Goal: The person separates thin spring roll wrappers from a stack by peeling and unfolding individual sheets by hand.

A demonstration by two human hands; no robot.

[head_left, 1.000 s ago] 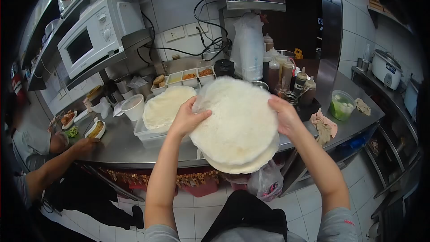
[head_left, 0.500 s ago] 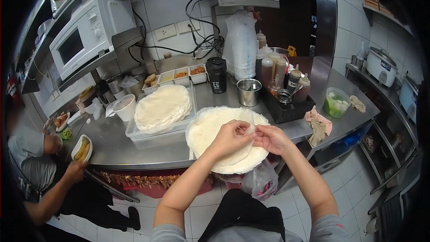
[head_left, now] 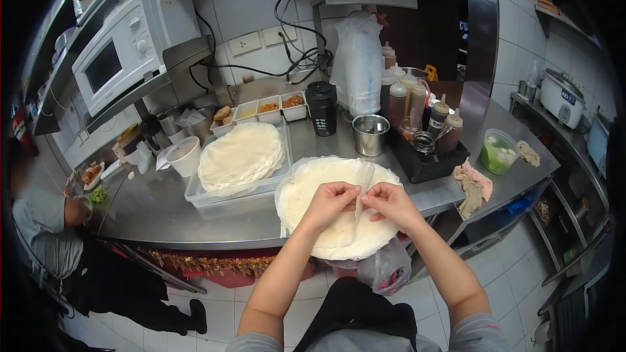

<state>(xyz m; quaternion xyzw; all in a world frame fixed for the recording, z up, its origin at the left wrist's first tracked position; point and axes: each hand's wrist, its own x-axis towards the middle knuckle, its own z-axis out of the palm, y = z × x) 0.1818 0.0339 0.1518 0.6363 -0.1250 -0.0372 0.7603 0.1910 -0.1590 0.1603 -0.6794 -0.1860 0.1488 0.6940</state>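
Smooth steel counter (head_left: 156, 215) runs below glossy white wall tiles (head_left: 228, 0). At its front edge lies a round stack of thin, pale sheets (head_left: 300, 189). Left hand (head_left: 334, 202) and right hand (head_left: 390, 205) pinch a limp, raised fold of the top sheet (head_left: 358, 212) between thumbs and fingers. More ragged-edged rounds (head_left: 240, 156) sit in a clear plastic tub (head_left: 216, 199) nearby.
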